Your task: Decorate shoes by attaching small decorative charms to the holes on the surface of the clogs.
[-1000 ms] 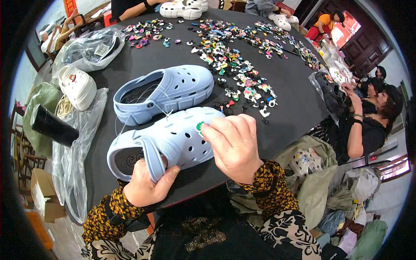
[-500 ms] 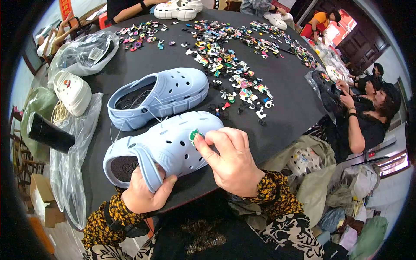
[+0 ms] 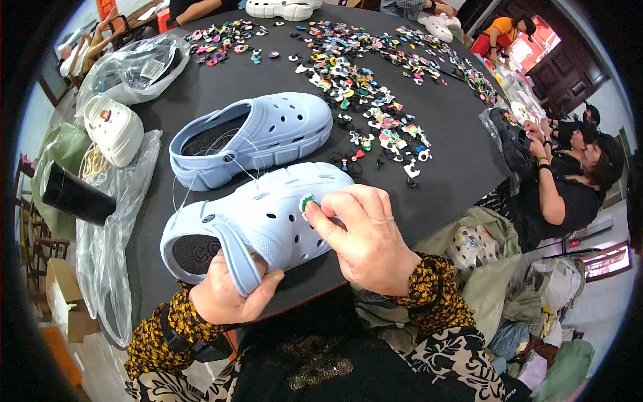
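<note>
A light blue clog (image 3: 258,211) lies tilted toward me at the near table edge. My left hand (image 3: 231,291) grips it near the heel strap, its fingers reaching inside and partly hidden. Between thumb and forefinger of my right hand (image 3: 365,234) is a green and white shoe charm (image 3: 308,203), pressed against the upper of that clog among its holes. Just beyond lies the matching light blue clog (image 3: 295,124), tied to the near one by a thin clear loop. Loose shoe charms (image 3: 375,100) of many colours are spread over the dark table beyond the pair.
On the left are a white clog (image 3: 114,130), a black cylinder (image 3: 77,194) and clear plastic bags (image 3: 107,268). More white clogs (image 3: 281,9) stand at the far edge. People sit around the table; one at right (image 3: 556,181) handles a dark shoe. Bags (image 3: 495,268) lie at lower right.
The view has shifted slightly, so the clogs sit a little differently in it. My right thumb now covers more of the charm, still at the near clog. My left hand keeps its hold.
</note>
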Demonstrator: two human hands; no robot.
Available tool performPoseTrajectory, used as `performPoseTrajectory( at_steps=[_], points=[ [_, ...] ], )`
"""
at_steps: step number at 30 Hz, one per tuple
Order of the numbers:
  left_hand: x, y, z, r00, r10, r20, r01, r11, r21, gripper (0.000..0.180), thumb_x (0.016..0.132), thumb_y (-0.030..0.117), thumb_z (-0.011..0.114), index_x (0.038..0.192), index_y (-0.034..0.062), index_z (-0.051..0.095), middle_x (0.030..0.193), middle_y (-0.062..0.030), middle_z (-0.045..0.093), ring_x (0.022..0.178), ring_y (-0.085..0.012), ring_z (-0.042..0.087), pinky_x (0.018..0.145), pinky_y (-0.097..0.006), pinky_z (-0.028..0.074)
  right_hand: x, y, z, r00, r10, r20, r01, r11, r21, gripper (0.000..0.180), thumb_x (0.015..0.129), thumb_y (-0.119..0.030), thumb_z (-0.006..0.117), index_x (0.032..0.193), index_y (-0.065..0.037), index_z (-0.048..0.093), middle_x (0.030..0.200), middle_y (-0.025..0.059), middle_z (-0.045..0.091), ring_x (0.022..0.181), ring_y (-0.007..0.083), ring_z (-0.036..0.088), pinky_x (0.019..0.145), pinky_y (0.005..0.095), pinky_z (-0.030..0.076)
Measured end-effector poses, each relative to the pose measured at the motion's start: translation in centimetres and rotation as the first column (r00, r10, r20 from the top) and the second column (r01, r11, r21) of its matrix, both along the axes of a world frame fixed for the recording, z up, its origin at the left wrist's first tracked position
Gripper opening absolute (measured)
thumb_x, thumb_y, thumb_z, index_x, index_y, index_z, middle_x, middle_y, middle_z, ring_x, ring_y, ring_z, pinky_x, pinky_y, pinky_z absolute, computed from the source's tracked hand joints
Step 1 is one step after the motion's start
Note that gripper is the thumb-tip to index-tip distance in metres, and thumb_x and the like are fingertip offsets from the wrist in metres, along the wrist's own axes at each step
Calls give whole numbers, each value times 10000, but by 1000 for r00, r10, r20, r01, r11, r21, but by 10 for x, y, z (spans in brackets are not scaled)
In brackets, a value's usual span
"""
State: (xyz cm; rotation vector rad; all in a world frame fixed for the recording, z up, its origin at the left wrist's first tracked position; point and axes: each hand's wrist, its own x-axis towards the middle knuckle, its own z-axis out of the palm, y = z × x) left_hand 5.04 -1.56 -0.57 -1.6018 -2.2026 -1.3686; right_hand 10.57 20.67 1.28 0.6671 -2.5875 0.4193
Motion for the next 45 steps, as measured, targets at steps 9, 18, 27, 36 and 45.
performPoseTrajectory(
  at_steps=[9, 18, 27, 36, 45],
  points=[
    [-1, 9, -5, 904, 249, 347, -275, 961, 27, 187, 854, 105, 594, 726, -6, 515, 576, -97, 484, 487, -245, 492, 481, -329, 394, -18, 17, -4, 999, -32, -38, 28, 995, -93, 412, 690, 71, 560, 1085, -25, 627, 978, 66, 527, 959, 246, 491, 833, 370, 377],
    [-1, 6, -5, 900, 205, 384, -231, 973, 23, 193, 874, 151, 581, 800, -23, 545, 611, -82, 499, 530, -201, 491, 513, -312, 401, -60, 101, 1, 975, -182, 131, 222, 709, -669, 197, 854, 44, 503, 974, 8, 655, 914, 101, 637, 821, 150, 605, 731, 240, 470],
    [-7, 5, -10, 868, 167, 467, -224, 972, 68, 257, 885, 208, 595, 775, -14, 528, 600, -45, 450, 533, -142, 427, 491, -303, 362, -96, 139, -69, 927, -306, 217, 333, 938, -100, 241, 776, -45, 580, 1008, -30, 645, 908, 156, 608, 890, 306, 585, 794, 362, 470],
    [-9, 5, 1, 823, 171, 542, -206, 978, 5, 251, 888, 194, 597, 757, -6, 522, 624, -35, 471, 572, -129, 431, 519, -293, 374, -108, 143, -80, 875, -364, 318, 378, 926, 18, 297, 735, -71, 657, 1024, -16, 616, 930, 154, 617, 869, 285, 621, 775, 377, 492],
    [-15, 4, 4, 789, 170, 591, -192, 981, -27, 214, 898, 157, 569, 773, -5, 506, 667, -8, 464, 627, -103, 410, 560, -277, 378, -101, 138, -64, 866, -420, 271, 449, 892, -50, 168, 805, -99, 572, 917, -9, 660, 838, 161, 658, 824, 315, 634, 760, 382, 495]
  ],
)
